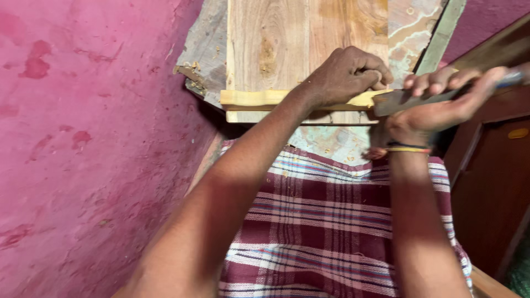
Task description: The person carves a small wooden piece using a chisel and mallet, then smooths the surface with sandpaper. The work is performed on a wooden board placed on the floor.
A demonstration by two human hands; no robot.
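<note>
Wood strip: pale, lying across the near end of the plank. Your left hand clenches it; keep it pinned. Your right hand grips a flat metal blade at the strip's right end; keep the strokes shallow and the knuckles clear.

support: worn stone-like slab, mottled grey/teal, edge chipped at 9 o'clock | on it: wide pale wood board lying flat, ctr to 12 o'clock | thin light wood strip crosswise on board's near end, 6 o'clock | wood chips by slab's 9 o'clock edge
</note>
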